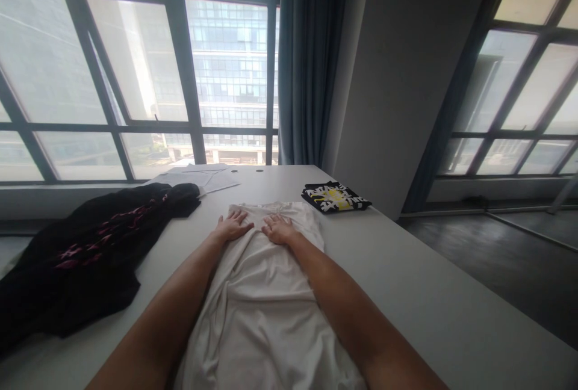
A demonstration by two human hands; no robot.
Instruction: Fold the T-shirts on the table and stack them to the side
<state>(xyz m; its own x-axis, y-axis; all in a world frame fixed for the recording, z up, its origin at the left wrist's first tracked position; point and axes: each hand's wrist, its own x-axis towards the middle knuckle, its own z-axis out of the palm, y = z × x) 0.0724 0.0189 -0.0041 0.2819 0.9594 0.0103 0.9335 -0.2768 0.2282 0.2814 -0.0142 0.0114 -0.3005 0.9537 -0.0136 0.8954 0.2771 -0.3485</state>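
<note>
A white cloth garment point(266, 294) lies lengthwise on the white table point(388, 281), wrinkled, its near end running out of the bottom of the view. My left hand point(233, 225) rests flat on its far left part, fingers spread and pointing away. Close beside it, my right hand point(277, 229) lies palm down on the far middle part of the cloth, also with fingers apart. Neither hand grips anything. Folds run through the fabric between and below my forearms.
A black garment with pink print point(103, 245) is spread over the table's left side. At the right edge sits a folded black garment with white and yellow print point(335, 197). Pale sheets point(212, 178) lie at the far left, near the windows.
</note>
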